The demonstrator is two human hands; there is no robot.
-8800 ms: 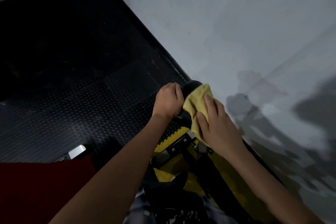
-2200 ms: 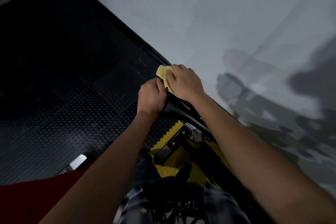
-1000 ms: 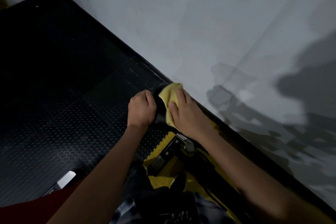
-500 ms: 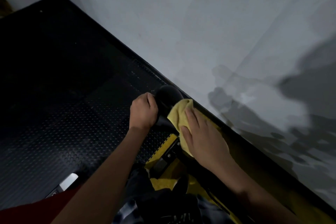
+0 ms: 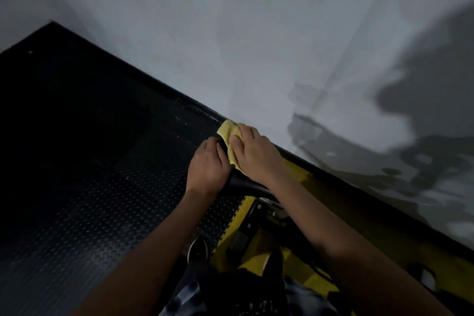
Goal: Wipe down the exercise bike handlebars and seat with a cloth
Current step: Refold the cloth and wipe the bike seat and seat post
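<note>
Near the middle of the view, over dark studded mat (image 5: 77, 213), both hands close together on a black grip (image 5: 243, 183). Left hand (image 5: 207, 167) curled round the grip from the left side, steadying it. Right hand (image 5: 252, 152) laid over a yellow cloth (image 5: 227, 133), fingers bent across it and pressing it down onto the grip's far end; cloth sandwiched between palm and grip, one corner sticking out at the far left of the fingers. Whether the right thumb wraps underneath: cannot tell, hidden.

Key relation: grip's long axis running from near-right, where it joins the yellow frame (image 5: 295, 264), to far-left, where it ends under the cloth. Cloth already at the far tip, so the open stretch of grip lies toward the near-right, back along that axis, just beside the left hand. Right hand the one carrying the cloth and touching the surface to clean; left hand covering part of the bar and likely needing to shift before that part gets wiped.

Judged stage: mid-wipe on one handlebar. Seat not in view, so presumably not yet done. White wall (image 5: 256, 33) just beyond the hands on the far right, with shadows across it.
</note>
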